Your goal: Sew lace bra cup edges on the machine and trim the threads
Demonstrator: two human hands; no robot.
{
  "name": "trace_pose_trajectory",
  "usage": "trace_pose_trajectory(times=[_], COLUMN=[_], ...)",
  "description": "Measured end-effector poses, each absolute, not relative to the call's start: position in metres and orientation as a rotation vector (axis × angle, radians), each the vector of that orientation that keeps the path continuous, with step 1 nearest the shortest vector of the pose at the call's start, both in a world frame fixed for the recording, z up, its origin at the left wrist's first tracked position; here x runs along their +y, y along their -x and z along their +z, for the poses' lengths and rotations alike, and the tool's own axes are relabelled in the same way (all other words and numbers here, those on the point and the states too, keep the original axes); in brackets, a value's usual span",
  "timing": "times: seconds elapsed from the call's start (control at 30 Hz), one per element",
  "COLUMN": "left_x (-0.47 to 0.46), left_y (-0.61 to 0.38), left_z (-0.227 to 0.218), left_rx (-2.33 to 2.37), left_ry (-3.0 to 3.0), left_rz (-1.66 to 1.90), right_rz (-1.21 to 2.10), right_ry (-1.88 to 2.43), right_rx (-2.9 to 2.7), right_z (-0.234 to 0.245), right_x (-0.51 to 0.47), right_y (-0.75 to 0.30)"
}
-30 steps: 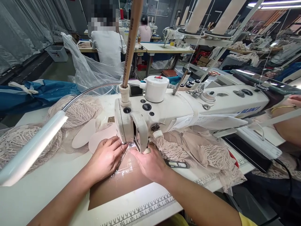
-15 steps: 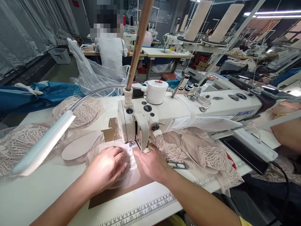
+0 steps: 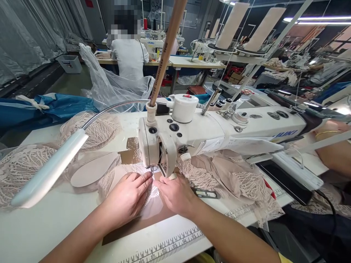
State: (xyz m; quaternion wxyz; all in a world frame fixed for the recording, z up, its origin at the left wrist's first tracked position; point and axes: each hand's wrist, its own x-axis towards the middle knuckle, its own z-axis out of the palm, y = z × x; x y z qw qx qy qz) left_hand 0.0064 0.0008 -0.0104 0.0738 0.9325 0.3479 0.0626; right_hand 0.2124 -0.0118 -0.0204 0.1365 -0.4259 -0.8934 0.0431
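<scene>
Just in front of the needle area of a white sewing machine (image 3: 203,126), a piece of pale lace fabric (image 3: 152,195) lies on the machine bed. My left hand (image 3: 130,195) presses on its left side, fingers together and curled over the cloth, the fingertips close to the presser foot (image 3: 153,168). On the right, my right hand (image 3: 175,193) pinches the lace edge between thumb and fingers, beside the needle guard. The two hands nearly meet, with a narrow strip of lace showing between them. Sheer beige fabric spreads under the left hand.
Beige lace cups (image 3: 89,129) lie on the left, below a lamp (image 3: 51,170) on a bent neck. More beige lace pieces (image 3: 236,171) are piled right of the needle, with a thread snipper (image 3: 207,193) and a phone (image 3: 283,180) near. A ruler strip (image 3: 170,246) runs along the front edge.
My left hand has slid forward and right towards the presser foot, its fingers straighter and nearer the right hand. Less lace shows between the hands. The right hand has shifted slightly.
</scene>
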Motion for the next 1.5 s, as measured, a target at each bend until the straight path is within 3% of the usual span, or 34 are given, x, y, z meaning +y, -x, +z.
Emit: trace_pose_trajectory(times=[0.47, 1.5], left_x=[0.005, 0.03], left_y=[-0.004, 0.004], left_z=[-0.009, -0.02], left_rx=[0.994, 1.313], left_ry=[-2.888, -2.75], left_rz=[0.273, 0.385], right_rz=[0.204, 0.103], right_ry=[1.106, 1.413], right_rx=[-2.542, -2.539], right_z=[-0.027, -0.022], right_x=[-0.017, -0.007], right_y=[-0.221, -0.202])
